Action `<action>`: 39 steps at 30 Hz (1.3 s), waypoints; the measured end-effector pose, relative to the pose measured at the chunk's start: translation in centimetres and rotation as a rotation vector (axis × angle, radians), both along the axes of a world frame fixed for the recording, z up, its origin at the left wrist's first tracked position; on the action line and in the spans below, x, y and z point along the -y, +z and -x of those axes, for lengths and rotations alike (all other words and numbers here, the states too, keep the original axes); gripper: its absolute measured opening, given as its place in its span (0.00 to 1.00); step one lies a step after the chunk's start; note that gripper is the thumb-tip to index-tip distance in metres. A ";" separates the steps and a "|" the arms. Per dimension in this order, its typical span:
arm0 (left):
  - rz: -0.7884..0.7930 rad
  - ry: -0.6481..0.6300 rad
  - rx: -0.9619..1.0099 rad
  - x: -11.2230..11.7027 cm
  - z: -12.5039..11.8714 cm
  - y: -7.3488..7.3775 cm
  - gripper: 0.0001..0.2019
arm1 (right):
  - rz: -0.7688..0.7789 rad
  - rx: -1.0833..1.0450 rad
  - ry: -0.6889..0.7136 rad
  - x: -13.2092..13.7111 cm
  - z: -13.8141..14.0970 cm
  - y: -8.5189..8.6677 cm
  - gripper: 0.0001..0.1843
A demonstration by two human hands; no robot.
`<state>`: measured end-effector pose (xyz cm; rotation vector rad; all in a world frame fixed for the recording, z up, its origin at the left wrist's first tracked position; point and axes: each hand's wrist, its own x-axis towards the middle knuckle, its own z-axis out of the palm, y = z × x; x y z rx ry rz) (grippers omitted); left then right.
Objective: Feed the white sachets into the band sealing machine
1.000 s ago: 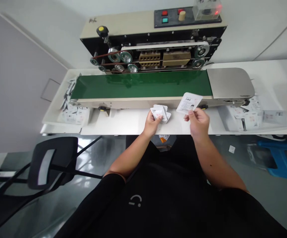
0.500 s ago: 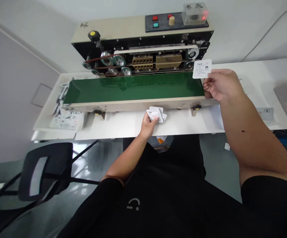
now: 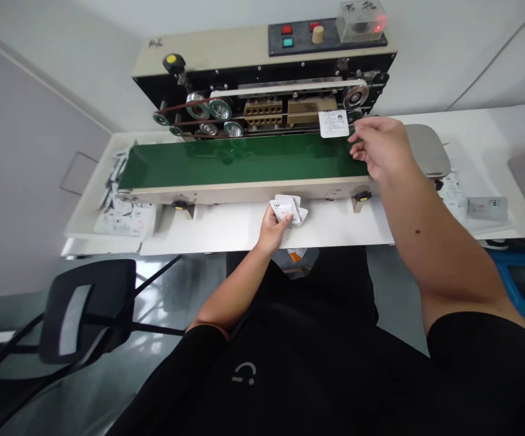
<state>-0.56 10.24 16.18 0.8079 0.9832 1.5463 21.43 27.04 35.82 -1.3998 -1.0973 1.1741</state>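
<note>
My left hand (image 3: 272, 227) rests at the near table edge, closed on a small stack of white packets (image 3: 289, 208). Over the right end of the green conveyor belt (image 3: 244, 161), my right hand (image 3: 378, 147) hovers with its fingers loosely apart and nothing in them. Just left of its fingertips, a single white packet (image 3: 333, 123) stands in the sealing slot of the band sealer machine (image 3: 266, 79), apart from my fingers.
A white tray (image 3: 121, 218) at the belt's left end holds several sealed packets. More packets (image 3: 484, 208) lie on the white table at the right. A black office chair (image 3: 80, 309) stands at lower left, a blue bin (image 3: 523, 281) at lower right.
My right hand carried one packet from the table edge up to the sealer's right end and let it go. The packet has moved left along the slot. My left hand has stayed in place.
</note>
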 end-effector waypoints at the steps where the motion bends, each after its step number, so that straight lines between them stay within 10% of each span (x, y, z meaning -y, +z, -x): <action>1: -0.003 0.000 0.005 0.0 0.0 0.0 0.28 | -0.070 0.015 -0.035 1.1 0.0 -0.4 0.12; 11: -0.015 -0.012 -0.009 -0.3 0.0 -0.6 0.29 | -0.233 0.158 0.151 13.9 0.9 -9.6 0.15; 20: -0.038 -0.035 0.015 -0.1 -0.1 -0.6 0.29 | -0.047 0.232 0.428 15.7 3.1 -14.0 0.18; 31: -0.039 0.027 0.035 0.0 0.0 -0.6 0.31 | -0.046 0.201 0.298 15.5 3.0 -13.1 0.14; 39: 0.007 0.024 0.062 0.1 0.0 0.5 0.32 | -0.169 -0.020 0.018 10.5 -2.8 -5.2 0.17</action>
